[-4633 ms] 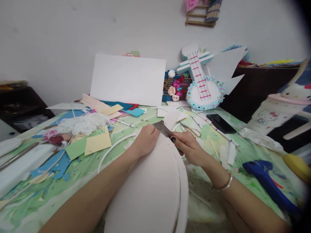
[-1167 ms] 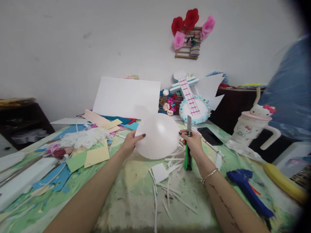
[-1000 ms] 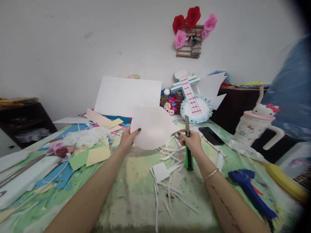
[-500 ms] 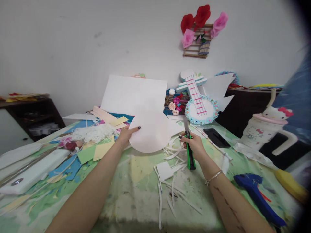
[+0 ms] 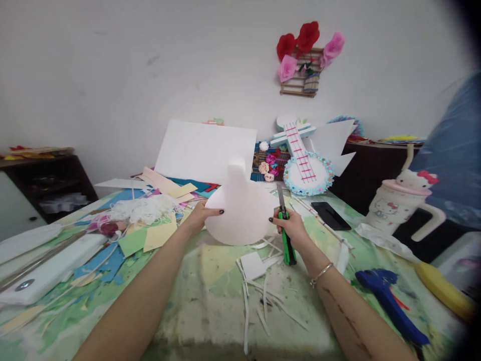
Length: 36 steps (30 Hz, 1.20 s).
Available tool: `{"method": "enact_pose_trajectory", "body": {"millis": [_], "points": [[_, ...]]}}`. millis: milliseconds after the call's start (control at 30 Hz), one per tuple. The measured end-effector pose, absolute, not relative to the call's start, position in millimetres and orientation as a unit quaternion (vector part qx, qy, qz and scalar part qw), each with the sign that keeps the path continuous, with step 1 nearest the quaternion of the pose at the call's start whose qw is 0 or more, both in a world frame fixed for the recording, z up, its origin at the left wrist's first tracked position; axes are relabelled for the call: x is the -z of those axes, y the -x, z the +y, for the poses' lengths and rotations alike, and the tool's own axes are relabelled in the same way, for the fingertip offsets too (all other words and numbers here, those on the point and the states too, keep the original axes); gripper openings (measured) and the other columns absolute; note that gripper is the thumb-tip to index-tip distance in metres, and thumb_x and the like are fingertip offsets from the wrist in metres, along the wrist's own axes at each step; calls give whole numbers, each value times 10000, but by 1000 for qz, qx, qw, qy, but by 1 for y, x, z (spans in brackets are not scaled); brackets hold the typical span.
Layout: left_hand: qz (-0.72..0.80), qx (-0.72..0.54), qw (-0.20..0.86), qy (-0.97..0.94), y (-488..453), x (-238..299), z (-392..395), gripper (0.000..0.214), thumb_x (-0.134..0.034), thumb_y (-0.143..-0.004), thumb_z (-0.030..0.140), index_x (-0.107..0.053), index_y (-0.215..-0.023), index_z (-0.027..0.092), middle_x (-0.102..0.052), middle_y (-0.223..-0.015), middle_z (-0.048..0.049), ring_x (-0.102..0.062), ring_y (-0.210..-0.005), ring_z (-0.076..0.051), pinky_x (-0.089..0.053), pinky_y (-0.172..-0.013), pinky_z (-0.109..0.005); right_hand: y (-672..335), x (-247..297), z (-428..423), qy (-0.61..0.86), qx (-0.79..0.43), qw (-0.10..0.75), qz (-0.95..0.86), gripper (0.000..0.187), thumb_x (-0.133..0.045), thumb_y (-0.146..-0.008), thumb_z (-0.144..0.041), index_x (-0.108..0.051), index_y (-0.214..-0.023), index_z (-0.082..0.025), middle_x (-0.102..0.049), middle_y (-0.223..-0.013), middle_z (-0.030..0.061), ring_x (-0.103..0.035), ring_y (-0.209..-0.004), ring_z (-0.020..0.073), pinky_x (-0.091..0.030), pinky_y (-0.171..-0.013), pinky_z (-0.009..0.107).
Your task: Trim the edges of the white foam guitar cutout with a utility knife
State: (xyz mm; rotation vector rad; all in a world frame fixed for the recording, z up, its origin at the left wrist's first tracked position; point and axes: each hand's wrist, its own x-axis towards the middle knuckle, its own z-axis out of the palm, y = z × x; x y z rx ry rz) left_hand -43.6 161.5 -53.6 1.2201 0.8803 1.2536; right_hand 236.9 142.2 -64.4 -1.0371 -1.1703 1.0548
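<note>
A white card cutout (image 5: 237, 215) with a rounded body and a narrow neck is held above the table, its neck pointing away from me. My left hand (image 5: 199, 216) pinches its left edge, thumb on top and the other fingers mostly hidden beneath. In my right hand (image 5: 293, 228) is a green and black utility knife (image 5: 287, 239), its blade extended and pointing away. This hand is close to the cutout's right edge; whether it touches is unclear. Below lie a small white card scrap (image 5: 252, 265) and several thin white strips (image 5: 246, 316).
A white paper lute (image 5: 306, 173) with pink strings leans at the back, beside a large white board (image 5: 206, 150). To the right are a black phone (image 5: 330, 215), a white cup (image 5: 394, 200) and a blue glue gun (image 5: 393, 301). Coloured paper (image 5: 160, 235) and white string (image 5: 145, 208) lie left.
The cutout has shifted slightly right and its narrow neck now shows at the far end. The knife stays in my right hand, its blade still extended. The whole view has shifted a little.
</note>
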Motion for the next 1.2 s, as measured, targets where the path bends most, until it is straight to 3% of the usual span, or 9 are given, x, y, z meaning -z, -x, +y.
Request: {"method": "enact_pose_trajectory", "body": {"millis": [167,367,567,800,1200], "points": [[335,-547,593,-488,40,64,162,582,-800,-547,220,-636,-1100,143,-720,-994,-136,-686,-804,-266,-536,-730,-383,-241,68,146,450,-458,587,-492,360,-783,-460,-256,-553,-723,-166,-521,-516,-85,-426,-352,51,-334,-341,191],[315,-543,601,-494,38,67,164,471,-775,-571,206,-680,-1026,127,-707,-1047,-144,-673,-901,-269,-526,-783,-362,-242,69,146,455,-460,591,-482,337,-756,-464,-232,-547,-722,-172,-527,-536,-84,-428,-362,49,-338,-350,189],[316,-558,598,-481,38,71,167,507,-780,-568,215,-675,-1057,133,-704,-1058,-143,-680,-880,-262,-536,-775,-355,-241,70,147,459,-459,589,-481,325,-748,-466,-223,-551,-719,-170,-527,-533,-83,-431,-363,50,-331,-355,190],[313,-579,605,-448,36,74,170,510,-741,-672,335,-624,-1139,169,-708,-1056,-125,-687,-880,-245,-549,-791,-370,-241,71,147,464,-461,588,-477,339,-766,-467,-244,-557,-724,-170,-518,-514,-83,-435,-372,54,-335,-363,189],[334,-573,592,-457,32,71,168,503,-774,-633,329,-638,-1082,148,-712,-1038,-131,-686,-860,-248,-551,-760,-361,-243,71,146,455,-458,597,-477,332,-774,-480,-263,-569,-724,-167,-514,-509,-82,-429,-365,52,-344,-357,191]]}}
